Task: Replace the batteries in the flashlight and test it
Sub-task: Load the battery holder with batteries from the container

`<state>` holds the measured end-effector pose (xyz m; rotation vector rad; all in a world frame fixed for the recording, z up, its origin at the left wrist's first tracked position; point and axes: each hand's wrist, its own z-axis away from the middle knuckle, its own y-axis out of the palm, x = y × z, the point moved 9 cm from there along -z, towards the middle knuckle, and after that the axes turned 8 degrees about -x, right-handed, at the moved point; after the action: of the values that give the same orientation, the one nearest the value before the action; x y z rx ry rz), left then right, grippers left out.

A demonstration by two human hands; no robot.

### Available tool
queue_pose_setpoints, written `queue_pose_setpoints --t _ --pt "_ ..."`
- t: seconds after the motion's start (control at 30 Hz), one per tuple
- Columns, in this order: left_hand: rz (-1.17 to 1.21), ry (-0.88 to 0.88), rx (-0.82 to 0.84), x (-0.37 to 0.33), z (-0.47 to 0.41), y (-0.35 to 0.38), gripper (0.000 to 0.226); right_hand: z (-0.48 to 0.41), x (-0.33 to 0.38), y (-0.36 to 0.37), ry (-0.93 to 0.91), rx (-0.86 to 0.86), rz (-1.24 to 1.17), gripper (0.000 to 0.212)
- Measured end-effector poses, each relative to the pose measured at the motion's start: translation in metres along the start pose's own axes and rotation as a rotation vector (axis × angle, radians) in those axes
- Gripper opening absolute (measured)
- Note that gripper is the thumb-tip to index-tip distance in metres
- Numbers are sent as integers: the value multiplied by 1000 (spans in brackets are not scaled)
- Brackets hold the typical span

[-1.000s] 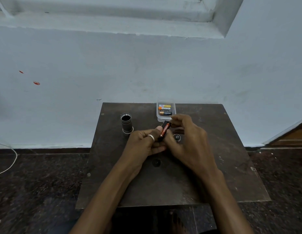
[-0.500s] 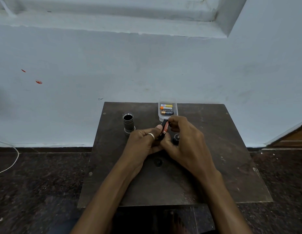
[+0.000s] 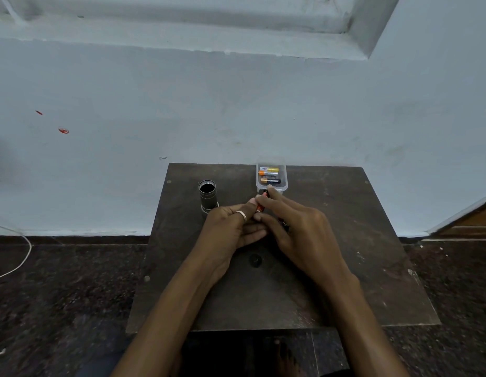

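On the surface (image 3: 345, 268), left to right: the flashlight body (image 3: 207, 195) stands open-end up; the left hand (image 3: 231, 227) and right hand (image 3: 299, 229) meet, fingers (image 3: 266, 202) clamped on a red battery (image 3: 261, 204); behind, a box (image 3: 271, 186) holds batteries.

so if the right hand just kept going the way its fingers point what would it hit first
Probably the clear plastic box holding spare batteries. The right hand points away toward the wall, and the box's near edge sits just beyond its fingertips, though depth is hard to judge.
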<state>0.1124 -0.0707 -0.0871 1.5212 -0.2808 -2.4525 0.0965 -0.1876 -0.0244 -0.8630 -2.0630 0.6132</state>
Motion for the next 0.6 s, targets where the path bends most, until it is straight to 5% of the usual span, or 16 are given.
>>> queue_pose_setpoints --t 0.17,0.4,0.6 --pt "-30 -28 10 4 1 1 23 -4 -1 -9 19 -100 -44 22" --pt "-10 -57 20 6 1 2 23 -1 -59 -42 635 -425 -538 21" --pt "-4 -66 17 7 0 1 23 13 -83 -43 654 -189 172 35"
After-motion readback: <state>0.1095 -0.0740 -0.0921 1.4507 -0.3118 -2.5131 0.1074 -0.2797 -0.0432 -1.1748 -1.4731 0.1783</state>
